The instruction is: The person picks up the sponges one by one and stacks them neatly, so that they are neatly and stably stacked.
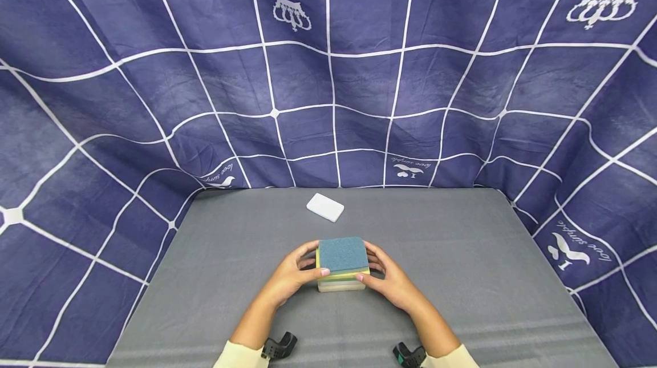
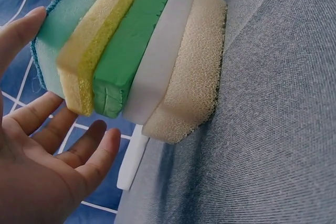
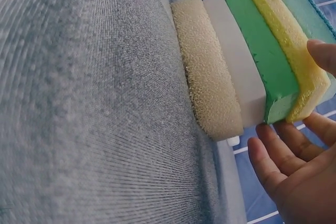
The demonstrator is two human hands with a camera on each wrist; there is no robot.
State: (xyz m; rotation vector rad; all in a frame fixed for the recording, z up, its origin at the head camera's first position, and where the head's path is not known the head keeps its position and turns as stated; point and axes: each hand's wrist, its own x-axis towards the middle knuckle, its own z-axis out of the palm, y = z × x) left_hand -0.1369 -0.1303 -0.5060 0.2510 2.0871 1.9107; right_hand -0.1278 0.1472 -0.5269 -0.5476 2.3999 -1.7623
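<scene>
Stack (image 1: pixel 343 264) stands on the worktop (image 1: pixel 205 305), directly between the two hands. Order from the base up: beige sponge (image 3: pixel 210 72), white block (image 3: pixel 233 51), green block (image 3: pixel 262 45), yellow sponge (image 3: pixel 286 30), teal sponge (image 1: pixel 343 251) with a scouring face on top.

Key relation: the stack's long axis appears to run crosswise, one end toward each hand. Left hand (image 1: pixel 290 279) is at the stack's left end, right hand (image 1: pixel 388 281) at its right end; neither is clearly nearer.

Both hands grip the upper layers, thumbs at the stack's near side, fingers around its ends. Left thumb sits on the teal sponge; right thumb is at about the teal-yellow seam. Lower fingers lie beside the stack; how many of them touch it, cannot tell.

White slab (image 1: pixel 325 207) lies flat beyond the stack, slightly left of its middle, apart from it.
</scene>
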